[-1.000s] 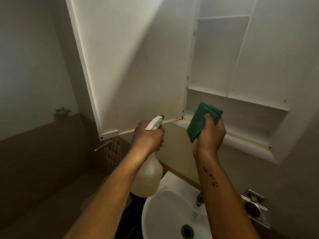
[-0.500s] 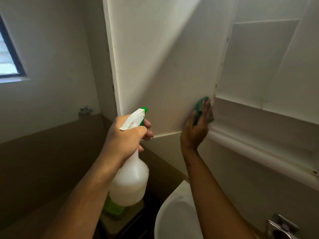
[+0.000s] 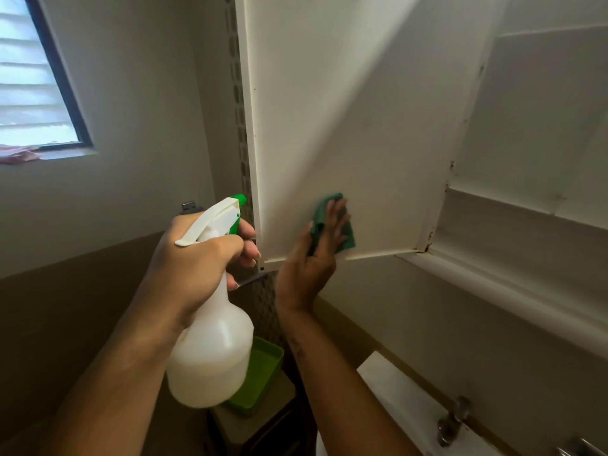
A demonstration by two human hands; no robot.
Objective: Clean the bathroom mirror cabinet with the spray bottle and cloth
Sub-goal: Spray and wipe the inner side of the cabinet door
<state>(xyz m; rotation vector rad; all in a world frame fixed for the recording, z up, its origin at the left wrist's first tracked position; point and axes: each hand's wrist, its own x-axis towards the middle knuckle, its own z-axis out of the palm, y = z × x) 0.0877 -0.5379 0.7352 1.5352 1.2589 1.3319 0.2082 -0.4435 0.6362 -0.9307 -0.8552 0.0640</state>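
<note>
The cabinet door [image 3: 345, 126] stands swung open, its white inner face toward me. Against its lower edge my right hand [image 3: 312, 258] presses a folded green cloth [image 3: 347, 233] with straight fingers. My left hand [image 3: 200, 261] grips the neck of a white spray bottle [image 3: 210, 353], fingers curled at the trigger; its green nozzle [image 3: 239, 199] points toward the door's left edge. To the right lies the open cabinet interior [image 3: 539, 133] with a white shelf ledge [image 3: 513, 222]. No mirror surface is visible.
A louvred window [image 3: 33, 77] sits at upper left. Below the bottle a green tray [image 3: 263, 370] rests on a small stand. A white sink [image 3: 404, 399] with a metal tap [image 3: 454, 419] lies at lower right, under the cabinet's bottom rail [image 3: 493, 291].
My right hand has slid the cloth leftward along the door's lower part, away from the hinge side. The view has turned left and closer; the bottle stays raised in my left hand.
</note>
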